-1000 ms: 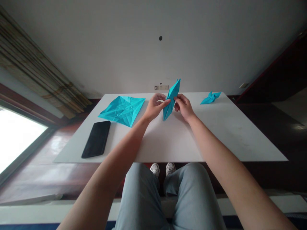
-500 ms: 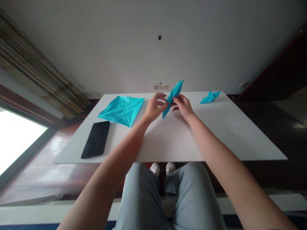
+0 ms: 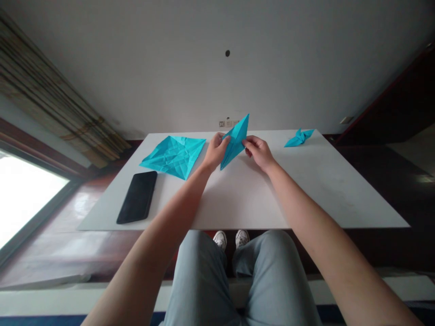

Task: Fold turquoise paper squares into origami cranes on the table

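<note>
Above the far middle of the white table, a blue folded paper (image 3: 236, 139) in a long diamond shape is held up and tilted, one point upward. My left hand (image 3: 216, 150) grips its left corner, thumb on the face toward me and fingers mostly hidden behind. On the opposite side, my right hand (image 3: 258, 151) pinches the right corner between thumb and curled fingers. To the left lies an unfolded blue sheet (image 3: 175, 156) covered in creases. A finished-looking origami bird (image 3: 299, 137) in the same blue rests near the far right corner.
A black tablet or large phone (image 3: 137, 197) lies on the left part of the white table (image 3: 244, 208). Beyond the table's far edge rises a grey wall with sockets (image 3: 225, 123). My knees are just below the near edge.
The folded paper has turned from nearly edge-on to show its broad face, shifting slightly left. My left fingers have closed around its left corner; my right hand still pinches its right side.
</note>
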`<state>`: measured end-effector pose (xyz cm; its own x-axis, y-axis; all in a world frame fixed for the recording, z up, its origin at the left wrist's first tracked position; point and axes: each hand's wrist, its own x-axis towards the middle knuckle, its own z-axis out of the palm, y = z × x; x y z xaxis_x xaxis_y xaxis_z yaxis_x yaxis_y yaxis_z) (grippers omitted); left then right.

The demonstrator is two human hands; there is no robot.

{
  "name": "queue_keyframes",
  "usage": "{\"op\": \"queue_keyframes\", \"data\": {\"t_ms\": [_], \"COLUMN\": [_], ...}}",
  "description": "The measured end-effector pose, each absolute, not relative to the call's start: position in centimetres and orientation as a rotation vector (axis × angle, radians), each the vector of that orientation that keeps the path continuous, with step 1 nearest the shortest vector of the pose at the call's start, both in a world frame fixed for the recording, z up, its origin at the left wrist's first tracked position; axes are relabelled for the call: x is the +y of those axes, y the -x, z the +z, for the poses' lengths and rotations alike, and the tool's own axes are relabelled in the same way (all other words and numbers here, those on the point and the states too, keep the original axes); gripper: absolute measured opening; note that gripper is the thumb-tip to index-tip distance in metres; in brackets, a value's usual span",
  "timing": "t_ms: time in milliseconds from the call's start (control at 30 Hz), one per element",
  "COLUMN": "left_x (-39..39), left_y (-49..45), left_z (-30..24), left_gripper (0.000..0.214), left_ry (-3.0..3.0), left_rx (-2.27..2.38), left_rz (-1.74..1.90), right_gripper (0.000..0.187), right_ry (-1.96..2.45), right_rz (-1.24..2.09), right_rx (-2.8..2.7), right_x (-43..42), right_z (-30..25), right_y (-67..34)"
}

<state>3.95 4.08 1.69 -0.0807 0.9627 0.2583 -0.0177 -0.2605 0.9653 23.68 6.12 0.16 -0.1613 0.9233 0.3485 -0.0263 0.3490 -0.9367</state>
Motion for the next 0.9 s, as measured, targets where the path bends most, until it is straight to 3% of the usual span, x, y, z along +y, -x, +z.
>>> {"op": "queue_keyframes", "data": {"t_ms": [633,900], "left_x": [4.1,4.0], "left_y": [-3.4,-3.3], "left_z": [0.8,0.5], "left_gripper": [0.060,0.044], "left_ry": [-1.286,-1.327], "left_rx": [0.707,0.627], "left_rz": [1.349,1.112], "right_gripper": [0.058,0.039], "right_ry": [0.807,0.754], "right_rz": [1.133,1.282], "right_rx": [-1.459,-1.428], "right_x": [5.8,5.5], "right_z": [0.6,0.4], "right_y": [-23.8,-23.6]}}
